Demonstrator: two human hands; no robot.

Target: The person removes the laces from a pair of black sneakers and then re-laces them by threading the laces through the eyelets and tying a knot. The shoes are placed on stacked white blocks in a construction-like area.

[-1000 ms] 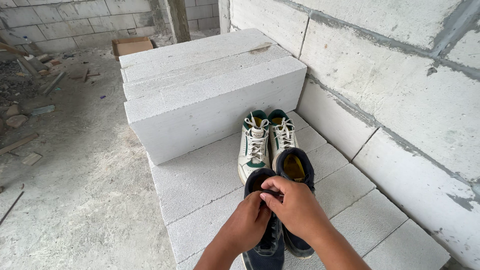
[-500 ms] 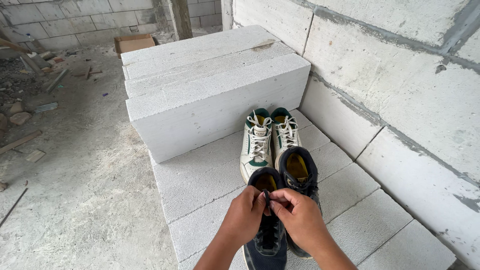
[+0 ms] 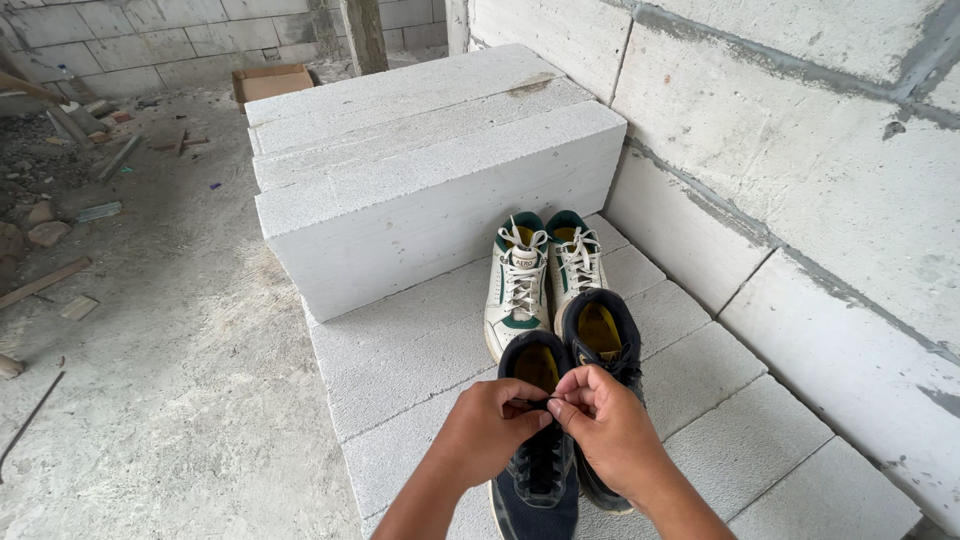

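Observation:
Two dark navy sneakers with yellow insoles stand side by side on a row of pale concrete blocks [image 3: 400, 350]. Over the left navy sneaker [image 3: 535, 470], my left hand [image 3: 490, 425] and my right hand [image 3: 605, 425] meet and pinch its dark lace [image 3: 535, 402] between thumbs and fingertips. The right navy sneaker [image 3: 600, 335] sits just beyond my right hand, untouched. Behind them a pair of white sneakers with green trim [image 3: 540, 275] leans against a stack of larger blocks.
Large white blocks [image 3: 430, 170] are stacked behind the shoes. A block wall [image 3: 800, 160] runs along the right. To the left lies a dusty concrete floor [image 3: 150, 350] with wood scraps, rubble and a cardboard box [image 3: 270, 82] at the back.
Both hands slid back toward me along the left navy sneaker, uncovering its opening and yellow insole. The fingertips now pinch the lace lower on the shoe. The view drifted slightly.

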